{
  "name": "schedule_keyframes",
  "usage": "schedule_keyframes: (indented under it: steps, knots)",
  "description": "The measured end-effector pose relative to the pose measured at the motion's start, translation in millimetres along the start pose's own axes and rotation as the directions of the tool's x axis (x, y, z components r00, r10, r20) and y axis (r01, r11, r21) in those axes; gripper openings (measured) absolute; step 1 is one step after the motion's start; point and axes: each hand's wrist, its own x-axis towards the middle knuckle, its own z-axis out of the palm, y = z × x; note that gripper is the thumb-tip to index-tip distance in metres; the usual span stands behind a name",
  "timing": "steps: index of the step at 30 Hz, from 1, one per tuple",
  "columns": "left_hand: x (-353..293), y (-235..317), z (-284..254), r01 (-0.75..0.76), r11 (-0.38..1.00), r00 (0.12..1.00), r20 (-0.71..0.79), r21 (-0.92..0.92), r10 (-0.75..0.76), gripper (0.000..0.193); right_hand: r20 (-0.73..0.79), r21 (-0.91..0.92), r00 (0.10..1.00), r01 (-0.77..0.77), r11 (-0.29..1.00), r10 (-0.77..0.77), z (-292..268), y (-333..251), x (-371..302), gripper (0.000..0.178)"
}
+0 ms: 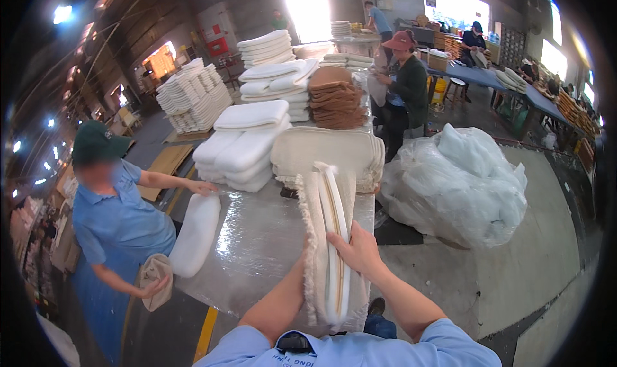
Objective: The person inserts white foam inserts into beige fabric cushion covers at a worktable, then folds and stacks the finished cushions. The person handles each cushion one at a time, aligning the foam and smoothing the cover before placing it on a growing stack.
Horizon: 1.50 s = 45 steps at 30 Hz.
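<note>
In front of me a long beige fabric cover (312, 238) with a fringed edge stands upright, its long opening facing me. A white pad (337, 290) shows inside the opening, with a tan strip like a zipper running down its length. My right hand (357, 248) is closed on the cover's right side near its middle, the thumb lying across the opening. My left forearm (283, 293) reaches up to the cover's left side. The left hand itself is hidden behind the fabric.
Beyond the cover, a beige fabric stack (328, 148), white pads (241, 142) and brown fabric (335, 97) sit on the shiny table (250, 238). At left, a co-worker (119, 206) touches a white pad and holds a beige piece. A plastic-wrapped bundle (459, 187) lies at right.
</note>
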Motion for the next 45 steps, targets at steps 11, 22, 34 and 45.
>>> schedule_keyframes:
  steps: [11, 22, 34, 45]
  knots:
    - [4, -32, 9, -0.533, 0.838, 0.821, -0.169, 0.114, 0.545, 0.062, -0.109, 0.091, 0.974, -0.188, 0.978, 0.197, 35, 102, 13, 0.062]
    - [6, -17, 43, -0.433, 0.81, 0.763, -0.317, 0.396, 0.563, 0.054, 0.162, 0.071, 0.978, -0.141, 0.987, 0.128, 38, 97, 155, 0.047]
    - [54, 36, 29, -0.503, 0.753, 0.718, -0.281, 0.424, 0.637, 0.038, -0.093, 0.449, 0.995, 0.078, 0.89, -0.04, 64, 134, 149, 0.017]
    - [96, 34, 14, -0.645, 0.611, 0.563, -0.256, 0.459, 0.786, 0.042, -0.148, 0.381, 0.989, 0.042, 0.923, 0.016, 76, 147, 165, 0.03]
